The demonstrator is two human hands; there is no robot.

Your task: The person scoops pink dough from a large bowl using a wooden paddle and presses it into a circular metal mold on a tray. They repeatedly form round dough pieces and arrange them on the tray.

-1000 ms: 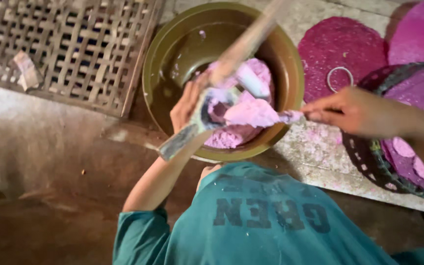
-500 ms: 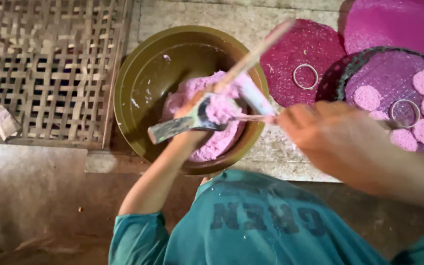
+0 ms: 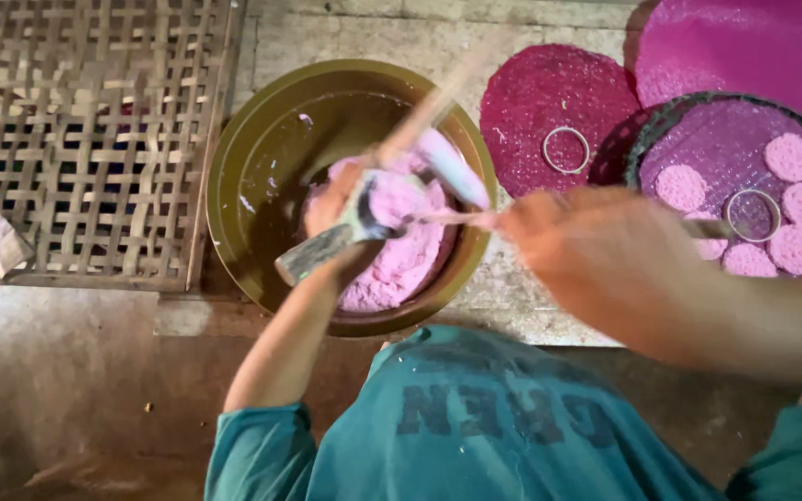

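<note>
Over the bowl (image 3: 234,186) at 12 o'clock, your left hand (image 3: 331,209) is gripping a paste-laden scraper (image 3: 327,246); your blurred right hand (image 3: 605,264) is pinching a thin stick (image 3: 457,219), wiping pink paste (image 3: 401,269) off. Judged next: steady strokes.

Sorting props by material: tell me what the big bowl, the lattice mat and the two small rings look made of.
Bowl: olive, smooth and glossy, probably plastic or glazed ware.
Lattice mat: flat tan strips woven in an open grid, likely bamboo.
Rings: thin, pale, shiny hoops, seemingly metal.

pink dough (image 3: 392,269) | soft heap in bowl (image 3: 234,167) | scraper (image 3: 327,243) coated, possibly metal
</note>
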